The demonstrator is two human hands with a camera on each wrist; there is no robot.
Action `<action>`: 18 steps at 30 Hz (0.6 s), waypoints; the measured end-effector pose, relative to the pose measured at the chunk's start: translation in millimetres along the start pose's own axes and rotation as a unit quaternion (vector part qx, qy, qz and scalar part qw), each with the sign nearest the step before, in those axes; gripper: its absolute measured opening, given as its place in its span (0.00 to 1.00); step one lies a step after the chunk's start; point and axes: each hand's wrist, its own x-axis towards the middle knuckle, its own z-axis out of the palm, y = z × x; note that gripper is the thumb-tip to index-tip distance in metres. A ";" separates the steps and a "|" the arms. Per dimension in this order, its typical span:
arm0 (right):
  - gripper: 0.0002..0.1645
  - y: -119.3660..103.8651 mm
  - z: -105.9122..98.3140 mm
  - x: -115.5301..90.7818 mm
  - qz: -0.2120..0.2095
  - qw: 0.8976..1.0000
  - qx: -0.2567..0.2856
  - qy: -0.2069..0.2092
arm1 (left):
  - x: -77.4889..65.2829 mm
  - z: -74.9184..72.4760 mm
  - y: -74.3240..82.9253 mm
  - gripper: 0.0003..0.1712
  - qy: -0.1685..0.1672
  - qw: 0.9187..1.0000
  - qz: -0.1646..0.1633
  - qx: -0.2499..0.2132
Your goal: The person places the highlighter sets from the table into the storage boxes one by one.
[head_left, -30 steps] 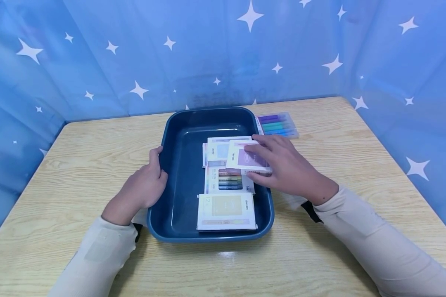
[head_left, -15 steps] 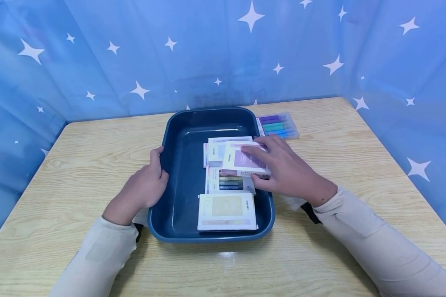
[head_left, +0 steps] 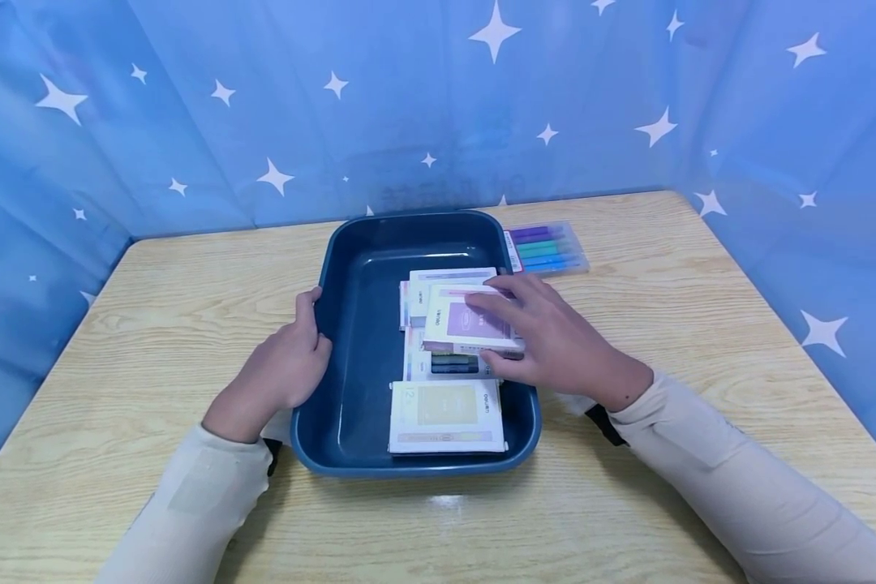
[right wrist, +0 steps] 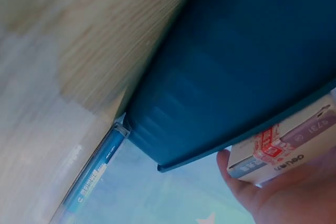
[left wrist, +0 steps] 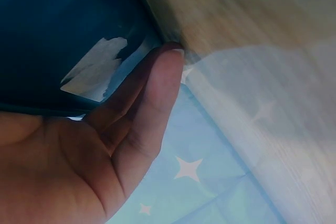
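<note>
A dark blue plastic bin [head_left: 365,357] stands on the wooden table. My left hand [head_left: 281,365] grips its left side, thumb at the rim; in the left wrist view the fingers [left wrist: 152,98] lie along the outer wall. My right hand [head_left: 555,332] holds a white-and-purple cardboard box [head_left: 470,318] between thumb and fingers, over the bin's right half. In the right wrist view a red seal shows on the end of that box. Beneath it lie a white box with a window of crayon-like sticks [head_left: 453,365] and a pale blue-white box [head_left: 438,280]. Nearer the front rests a white-and-yellow box [head_left: 447,415].
Behind the bin's right side, a clear case of purple, green and blue markers [head_left: 547,247] lies on the table [head_left: 686,324]. A blue curtain with white stars [head_left: 423,105] hangs around the table's back and sides.
My right hand has moved the purple box a little left and toward the front, covering more of the windowed box. The left hand and bin have stayed in place.
</note>
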 end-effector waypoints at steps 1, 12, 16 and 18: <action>0.39 0.3 0.4 -0.2 -0.001 1.000 0.001 0.000 | 0.2 0.1 0.2 0.37 0.000 1.000 0.000 0.000; 0.39 -0.5 1.9 1.1 -0.005 1.000 0.001 -0.012 | 0.2 0.0 0.0 0.37 0.002 1.000 0.003 -0.001; 0.39 -0.6 1.9 1.0 -0.001 1.000 0.002 -0.021 | 0.3 -0.1 0.4 0.37 0.000 1.000 0.003 -0.005; 0.39 -0.9 2.0 1.2 -0.003 1.000 0.003 -0.022 | 0.1 0.2 0.2 0.37 -0.001 1.000 0.002 -0.005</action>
